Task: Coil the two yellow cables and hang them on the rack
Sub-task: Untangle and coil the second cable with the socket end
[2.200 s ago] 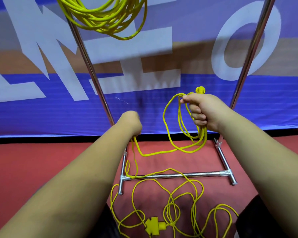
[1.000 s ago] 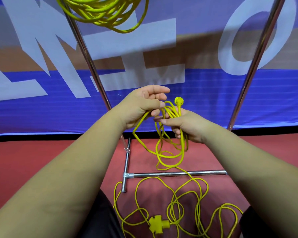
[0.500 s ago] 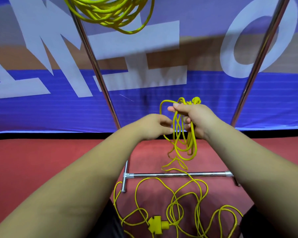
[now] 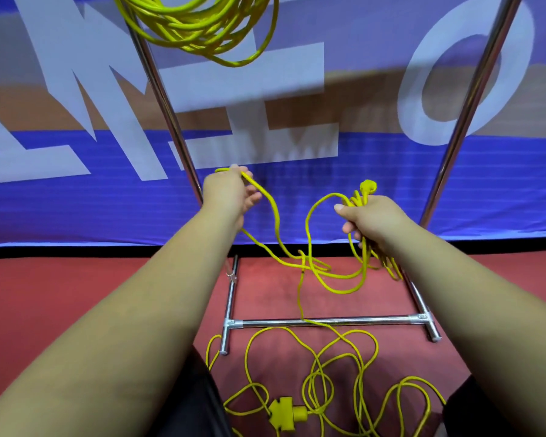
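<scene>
One coil (image 4: 202, 23) hangs on the rack (image 4: 167, 115); second cable (image 4: 338, 351) mostly loose on floor, right hand (image 4: 372, 220) gripping few loops, left hand (image 4: 229, 192) pinching slack.

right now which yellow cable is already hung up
The top coil, hanging by the rack's left pole; the other cable runs from left hand to right hand, trailing onto the floor.

Bare forearms (image 4: 158, 310) lead to the left hand (image 4: 230, 192) and right hand (image 4: 374, 220); black clothing (image 4: 186, 405) shows on either side of the rack base (image 4: 328, 322).
</scene>
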Available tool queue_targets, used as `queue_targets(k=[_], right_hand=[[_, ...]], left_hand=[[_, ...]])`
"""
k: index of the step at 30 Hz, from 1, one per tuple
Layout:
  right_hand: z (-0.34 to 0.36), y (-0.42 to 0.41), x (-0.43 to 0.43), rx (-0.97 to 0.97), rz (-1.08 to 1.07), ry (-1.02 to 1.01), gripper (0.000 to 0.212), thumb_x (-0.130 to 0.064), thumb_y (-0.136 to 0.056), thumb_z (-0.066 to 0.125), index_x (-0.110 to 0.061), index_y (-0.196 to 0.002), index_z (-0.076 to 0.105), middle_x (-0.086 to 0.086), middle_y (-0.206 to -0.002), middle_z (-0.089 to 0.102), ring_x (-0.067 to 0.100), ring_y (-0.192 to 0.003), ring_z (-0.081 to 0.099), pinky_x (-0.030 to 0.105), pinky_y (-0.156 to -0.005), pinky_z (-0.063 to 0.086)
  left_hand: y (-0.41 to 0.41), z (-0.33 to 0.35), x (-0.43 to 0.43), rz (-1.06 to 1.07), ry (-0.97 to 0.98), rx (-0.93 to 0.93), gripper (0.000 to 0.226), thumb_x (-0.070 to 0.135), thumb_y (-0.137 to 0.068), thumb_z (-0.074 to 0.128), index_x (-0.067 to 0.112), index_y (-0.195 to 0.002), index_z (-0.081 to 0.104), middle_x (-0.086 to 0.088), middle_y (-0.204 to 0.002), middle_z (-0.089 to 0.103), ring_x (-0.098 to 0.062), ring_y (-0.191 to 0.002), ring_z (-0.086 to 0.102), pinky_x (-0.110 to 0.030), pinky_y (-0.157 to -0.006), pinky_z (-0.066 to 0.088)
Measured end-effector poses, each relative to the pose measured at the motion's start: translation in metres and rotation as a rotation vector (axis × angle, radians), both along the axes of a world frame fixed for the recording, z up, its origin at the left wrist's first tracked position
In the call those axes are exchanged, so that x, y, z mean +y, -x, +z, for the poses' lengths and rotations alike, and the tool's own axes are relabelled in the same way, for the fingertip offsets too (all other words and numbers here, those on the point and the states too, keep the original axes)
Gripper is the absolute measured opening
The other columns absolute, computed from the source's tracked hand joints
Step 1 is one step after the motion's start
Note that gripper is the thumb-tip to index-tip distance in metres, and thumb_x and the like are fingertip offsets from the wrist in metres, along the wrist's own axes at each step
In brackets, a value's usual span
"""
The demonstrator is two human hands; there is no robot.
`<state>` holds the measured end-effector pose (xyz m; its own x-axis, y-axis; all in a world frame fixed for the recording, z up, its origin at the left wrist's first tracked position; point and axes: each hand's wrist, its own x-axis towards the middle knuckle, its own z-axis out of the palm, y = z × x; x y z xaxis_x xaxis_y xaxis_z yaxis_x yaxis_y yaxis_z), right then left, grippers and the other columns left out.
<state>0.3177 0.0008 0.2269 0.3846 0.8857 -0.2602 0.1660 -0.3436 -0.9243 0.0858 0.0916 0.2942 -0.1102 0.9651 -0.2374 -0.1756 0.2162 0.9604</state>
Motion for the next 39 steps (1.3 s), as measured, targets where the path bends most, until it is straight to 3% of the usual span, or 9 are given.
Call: queue_targets(k=[5,11,16,22,25,28,32,35,39], right_hand=[[-0.011,-0.006,0.004,0.092,-0.135,-0.038,0.027,-0.035,-0.099,0.074,-0.013,-0.086,0.062,0.003,-0.064,0.065,0.014,-0.045,0.052,0.031,-0.051,0.047],[0.003,0.012,0.006,0.249,0.048,-0.144,0.025,-0.033,-0.102,0.07,-0.016,-0.085,0.061,0.0,-0.066,0.061,0.015,-0.049,0.051,0.03,-0.048,0.048],[0.006,0.038,-0.001,0.318,0.208,-0.077,0.028,-0.038,-0.105,0.066,-0.012,-0.113,0.066,0.005,-0.083,0.071,0.022,-0.066,0.072,0.036,-0.056,0.06],[0.009,0.051,-0.01,0.392,0.222,-0.058,0.038,-0.046,-0.108,0.056,-0.01,-0.101,0.064,0.011,-0.073,0.07,0.029,-0.068,0.075,0.046,-0.071,0.066],[0.012,0.05,-0.009,0.418,0.177,-0.086,0.05,-0.049,-0.108,0.054,-0.005,-0.087,0.065,0.013,-0.067,0.063,0.025,-0.05,0.064,0.051,-0.069,0.066],[0.018,0.052,-0.009,0.448,0.182,-0.08,0.048,-0.053,-0.106,0.057,-0.008,-0.091,0.062,0.005,-0.064,0.059,0.016,-0.043,0.047,0.04,-0.054,0.06],[0.018,0.051,-0.011,0.476,0.23,-0.08,0.049,-0.057,-0.1,0.065,-0.009,-0.099,0.064,0.003,-0.069,0.059,0.017,-0.047,0.05,0.035,-0.051,0.053],[0.022,0.051,-0.016,0.455,0.269,-0.098,0.044,-0.051,-0.101,0.067,-0.011,-0.083,0.059,0.002,-0.064,0.055,0.016,-0.046,0.049,0.031,-0.049,0.049],[0.025,0.05,-0.02,0.406,0.297,-0.097,0.047,-0.045,-0.099,0.071,-0.014,-0.067,0.059,0.008,-0.061,0.051,0.017,-0.045,0.049,0.029,-0.047,0.048]], left_hand=[[0.017,-0.004,0.003,-0.087,0.056,0.045,0.019,0.008,-0.095,0.047,0.004,-0.094,0.066,-0.002,-0.064,0.049,-0.015,-0.049,0.043,-0.022,-0.048,0.041],[-0.016,-0.004,-0.036,-0.503,0.216,0.12,0.02,0.019,-0.106,0.053,0.004,-0.104,0.066,0.001,-0.064,0.064,-0.007,-0.05,0.061,-0.023,-0.047,0.055],[-0.033,-0.002,-0.043,-0.465,0.245,-0.139,0.017,0.013,-0.107,0.053,-0.001,-0.103,0.06,-0.01,-0.076,0.064,-0.02,-0.058,0.074,-0.031,-0.053,0.061],[-0.025,-0.006,-0.032,-0.357,0.252,-0.195,0.016,0.006,-0.106,0.054,-0.009,-0.113,0.057,-0.021,-0.092,0.068,-0.029,-0.066,0.077,-0.034,-0.06,0.065],[-0.022,-0.008,-0.029,-0.403,0.279,-0.071,0.014,0.01,-0.104,0.06,-0.002,-0.111,0.062,-0.016,-0.085,0.075,-0.026,-0.066,0.077,-0.031,-0.058,0.064],[-0.02,-0.01,-0.03,-0.532,0.289,0.144,0.017,0.029,-0.1,0.068,0.012,-0.098,0.069,0.001,-0.072,0.075,-0.009,-0.06,0.072,-0.022,-0.051,0.058],[-0.022,-0.011,-0.029,-0.69,0.239,0.303,0.02,0.04,-0.098,0.069,0.02,-0.093,0.069,0.01,-0.071,0.065,-0.004,-0.055,0.051,-0.017,-0.046,0.039],[-0.021,-0.012,-0.027,-0.733,0.229,0.331,0.018,0.038,-0.095,0.071,0.02,-0.096,0.069,0.007,-0.075,0.06,-0.006,-0.057,0.047,-0.02,-0.049,0.037],[-0.017,-0.012,-0.02,-0.608,0.301,0.201,0.027,0.04,-0.098,0.069,0.014,-0.092,0.068,0.003,-0.073,0.066,-0.007,-0.06,0.06,-0.019,-0.05,0.051]])
